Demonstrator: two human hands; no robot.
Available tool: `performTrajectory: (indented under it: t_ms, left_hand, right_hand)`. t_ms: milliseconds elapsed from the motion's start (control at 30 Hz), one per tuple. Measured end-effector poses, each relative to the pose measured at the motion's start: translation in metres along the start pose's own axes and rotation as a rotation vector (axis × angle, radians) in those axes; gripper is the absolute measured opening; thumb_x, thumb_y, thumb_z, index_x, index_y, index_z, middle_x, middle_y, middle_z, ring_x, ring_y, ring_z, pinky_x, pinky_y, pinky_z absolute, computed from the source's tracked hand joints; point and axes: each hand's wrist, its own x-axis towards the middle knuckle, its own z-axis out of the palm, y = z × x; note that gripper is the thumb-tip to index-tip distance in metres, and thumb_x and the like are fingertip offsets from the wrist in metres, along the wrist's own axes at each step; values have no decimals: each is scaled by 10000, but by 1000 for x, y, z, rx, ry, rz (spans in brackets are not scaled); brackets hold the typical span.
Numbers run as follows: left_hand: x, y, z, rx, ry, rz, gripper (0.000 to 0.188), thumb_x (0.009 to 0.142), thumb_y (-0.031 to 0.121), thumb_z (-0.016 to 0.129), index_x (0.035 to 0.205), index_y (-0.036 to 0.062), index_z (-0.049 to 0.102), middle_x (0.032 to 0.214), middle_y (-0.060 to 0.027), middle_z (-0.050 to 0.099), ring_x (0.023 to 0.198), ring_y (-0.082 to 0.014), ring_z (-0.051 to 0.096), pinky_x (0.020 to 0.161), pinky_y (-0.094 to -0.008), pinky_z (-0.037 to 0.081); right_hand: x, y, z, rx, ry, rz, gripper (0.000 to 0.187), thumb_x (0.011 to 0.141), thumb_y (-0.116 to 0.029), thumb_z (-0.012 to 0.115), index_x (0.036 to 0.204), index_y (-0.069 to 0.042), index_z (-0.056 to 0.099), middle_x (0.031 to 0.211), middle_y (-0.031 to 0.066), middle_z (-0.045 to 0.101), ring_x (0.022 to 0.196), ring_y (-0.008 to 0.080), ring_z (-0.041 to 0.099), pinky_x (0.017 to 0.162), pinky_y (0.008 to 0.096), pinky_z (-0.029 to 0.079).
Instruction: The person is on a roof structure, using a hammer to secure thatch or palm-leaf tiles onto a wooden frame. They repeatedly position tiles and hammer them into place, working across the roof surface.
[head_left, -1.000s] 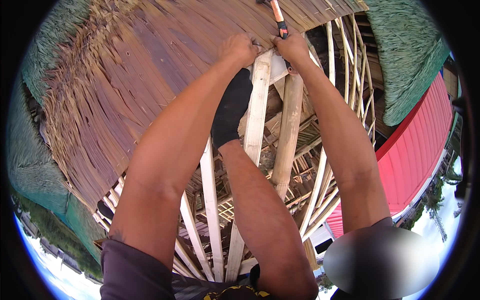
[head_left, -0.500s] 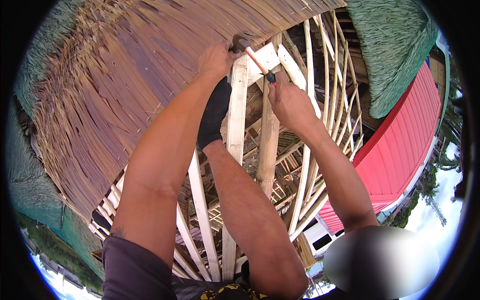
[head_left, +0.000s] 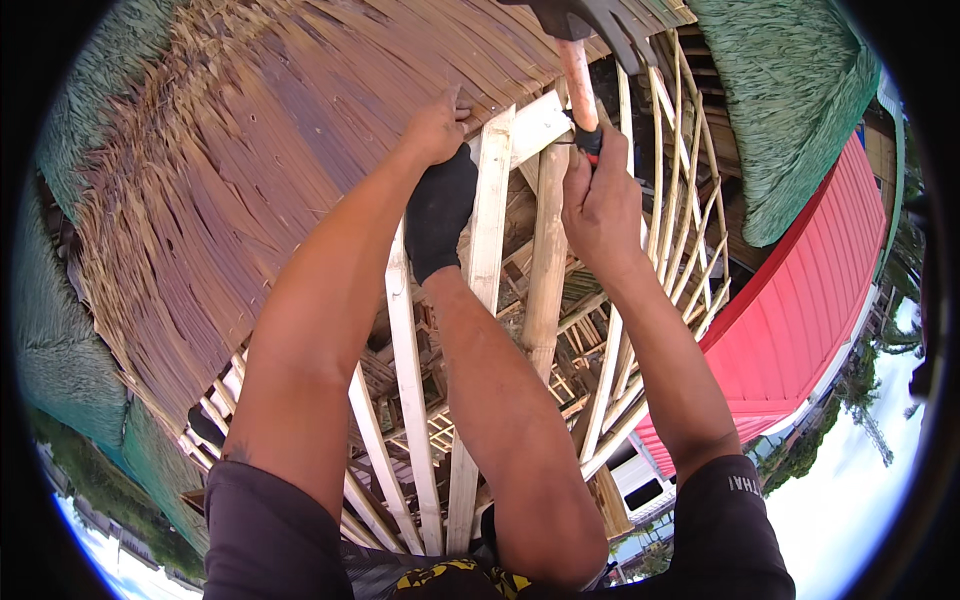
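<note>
My right hand [head_left: 603,195] is closed round the black and red grip of a claw hammer [head_left: 577,85]. Its wooden handle points up, and its dark head is raised over the thatch edge. My left hand [head_left: 437,128] lies on the brown thatch panel [head_left: 330,130] close to its lower edge. Its fingers are slightly apart and partly bent; nothing shows in them. Just right of it, a pale wooden rafter [head_left: 490,190] meets a whitish crosspiece [head_left: 538,125] near the panel's edge. A round pole [head_left: 545,250] stands below the hammer.
My foot in a black sock [head_left: 440,210] is braced beside the rafter. Thin curved poles [head_left: 685,180] run down the right, with gaps between the timbers showing structure far below. A green thatched roof [head_left: 790,110] and a red metal roof [head_left: 790,310] lie to the right.
The hammer has swung up and right, away from the thatch edge by my left hand. My right hand moved slightly right with it. My left hand stays on the thatch.
</note>
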Motion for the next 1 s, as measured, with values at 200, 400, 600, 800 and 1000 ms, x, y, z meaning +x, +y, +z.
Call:
performTrajectory:
  t_ms: [200, 400, 600, 800, 1000]
  left_hand:
    - [-153, 29, -53, 242, 153, -139, 728, 938, 150, 654, 1551, -39, 310, 1474, -242, 539, 1348, -377, 546, 1111, -421, 434]
    - [-405, 79, -111, 159, 202, -250, 498, 974, 161, 611, 1411, -57, 520, 1316, -218, 667, 1215, -334, 651, 1036, -397, 490]
    - [-675, 154, -100, -56, 518, -279, 458, 994, 160, 610, 1397, -42, 528, 1258, -219, 688, 1179, -282, 670, 1027, -376, 509]
    - [-939, 228, -36, -110, 489, -586, 240, 949, 227, 654, 1015, -1, 698, 815, -96, 727, 773, -202, 728, 737, -352, 558]
    - [-1076, 245, 114, 115, 76, -759, 212, 889, 99, 597, 1048, 17, 710, 957, -182, 733, 904, -310, 731, 779, -409, 581]
  right_hand:
    - [31, -53, -20, -370, -463, 176, 345, 1033, -230, 443, 1232, 47, 497, 991, 300, 714, 928, 462, 705, 848, 568, 542]
    - [-80, -186, -72, 22, -541, -9, 366, 1014, -237, 478, 1202, 77, 479, 918, 335, 694, 913, 499, 680, 827, 561, 517]
    - [-285, -351, -114, 170, -976, -207, 375, 1001, -287, 563, 1183, 33, 492, 843, 304, 677, 846, 476, 682, 771, 563, 499]
    - [-499, -379, -57, 333, -1238, -449, 407, 1011, -331, 576, 1168, 38, 505, 895, 332, 666, 883, 511, 658, 783, 553, 489]
    - [-601, -387, -48, 302, -1436, -663, 461, 1004, -322, 598, 1290, 28, 507, 920, 331, 679, 912, 544, 637, 801, 564, 492]
